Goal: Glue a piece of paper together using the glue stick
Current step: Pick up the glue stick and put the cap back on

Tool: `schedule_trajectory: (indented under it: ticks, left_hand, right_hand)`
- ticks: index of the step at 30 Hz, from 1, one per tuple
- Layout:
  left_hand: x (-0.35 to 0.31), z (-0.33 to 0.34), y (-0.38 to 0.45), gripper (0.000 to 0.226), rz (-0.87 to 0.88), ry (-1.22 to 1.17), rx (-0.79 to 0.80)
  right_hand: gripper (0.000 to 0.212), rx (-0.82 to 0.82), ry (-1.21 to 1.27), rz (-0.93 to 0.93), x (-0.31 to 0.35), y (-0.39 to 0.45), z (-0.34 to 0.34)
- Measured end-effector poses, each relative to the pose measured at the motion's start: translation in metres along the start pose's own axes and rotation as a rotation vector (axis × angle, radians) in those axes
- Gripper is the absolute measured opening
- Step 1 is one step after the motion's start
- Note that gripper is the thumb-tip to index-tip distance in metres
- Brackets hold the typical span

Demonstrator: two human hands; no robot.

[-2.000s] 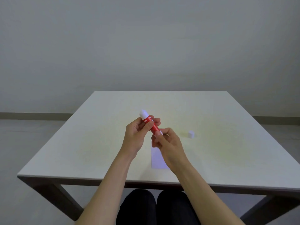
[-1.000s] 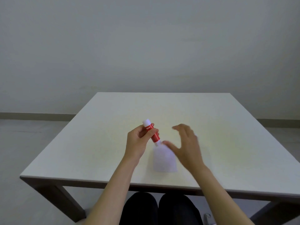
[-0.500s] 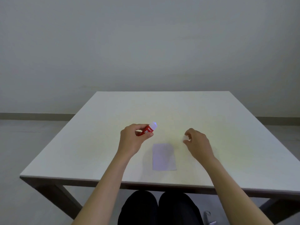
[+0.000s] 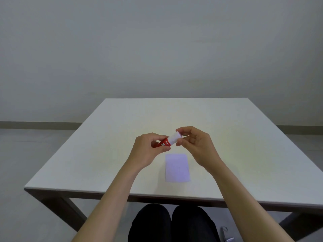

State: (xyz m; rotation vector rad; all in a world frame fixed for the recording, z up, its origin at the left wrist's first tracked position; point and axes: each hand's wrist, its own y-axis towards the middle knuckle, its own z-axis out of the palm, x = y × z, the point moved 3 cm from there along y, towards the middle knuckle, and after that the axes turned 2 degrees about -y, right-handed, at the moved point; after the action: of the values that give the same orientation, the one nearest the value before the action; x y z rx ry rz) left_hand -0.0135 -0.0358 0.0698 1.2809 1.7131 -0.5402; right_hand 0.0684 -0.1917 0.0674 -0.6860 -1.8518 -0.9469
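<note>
I hold a red glue stick [image 4: 164, 143] above the table, lying nearly level and pointing right. My left hand [image 4: 148, 152] grips its red body. The thumb and fingers of my right hand [image 4: 195, 145] pinch the white cap [image 4: 175, 138] at the stick's right end. A small pale rectangle of paper [image 4: 176, 167] lies flat on the white table [image 4: 104, 154], just below and between my hands, with neither hand touching it.
The table's near edge [image 4: 157, 193] runs across in front of my dark-clothed knees [image 4: 171, 222]. A plain wall stands behind the table, with grey floor on both sides. A small metal object [image 4: 227, 237] shows on the floor at bottom right.
My right hand went out to the right on the table, where the loose cap lay, and has come back to the glue stick with the white cap. The left hand turned the stick to point right.
</note>
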Motion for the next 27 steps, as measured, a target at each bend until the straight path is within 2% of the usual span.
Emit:
schedule_trajectory:
  ticks: [5,8,9,10,12,13,15,18,19,20,22,24,25,27]
  left_hand:
    - [-0.006,0.005,-0.005,0.013,0.072,0.155,0.046]
    - [-0.011,0.006,-0.009,0.022,0.088,0.252,0.028]
    - [-0.012,0.007,-0.010,0.023,0.089,0.278,0.025]
    - [-0.012,0.007,-0.010,0.023,0.092,0.290,0.018]
    - [-0.012,0.005,-0.009,0.020,0.097,0.291,-0.004]
    - [-0.011,0.004,-0.008,0.019,0.098,0.295,-0.010]
    - [-0.011,0.003,-0.008,0.021,0.097,0.306,-0.002]
    - [-0.011,0.007,-0.011,0.023,0.099,0.336,0.016]
    - [-0.011,0.009,-0.012,0.023,0.105,0.341,0.012]
    - [-0.010,0.009,-0.012,0.021,0.111,0.333,0.002]
    - [-0.009,0.007,-0.010,0.018,0.114,0.314,-0.018]
    - [-0.008,0.005,-0.008,0.021,0.111,0.317,-0.003]
    - [-0.007,0.005,-0.008,0.024,0.110,0.319,0.012]
    - [-0.007,0.009,-0.009,0.027,0.115,0.323,0.023]
  right_hand:
    - [0.003,-0.017,-0.217,-0.043,0.002,0.000,0.004]
    - [0.043,-0.039,-0.535,0.020,-0.005,0.002,0.008]
    - [0.049,-0.043,-0.595,0.033,-0.005,0.003,0.008]
    - [0.047,-0.038,-0.580,0.034,-0.004,0.002,0.007]
    - [0.023,0.028,-0.403,-0.004,-0.004,0.001,0.005]
    - [0.017,0.070,-0.320,-0.035,-0.002,0.000,0.005]
    - [0.010,0.084,-0.303,-0.031,-0.003,-0.002,0.008]
    - [0.048,-0.002,-0.631,0.070,-0.007,0.001,0.009]
    - [0.050,-0.014,-0.659,0.064,-0.006,0.001,0.008]
    - [0.042,0.000,-0.596,0.036,-0.004,0.000,0.007]
    - [0.015,0.100,-0.380,-0.014,-0.003,-0.001,0.004]
    - [0.014,0.135,-0.346,-0.011,-0.002,-0.003,0.005]
    - [0.022,0.106,-0.410,0.026,-0.005,-0.002,0.006]
    - [0.051,0.030,-0.631,0.081,-0.006,0.001,0.005]
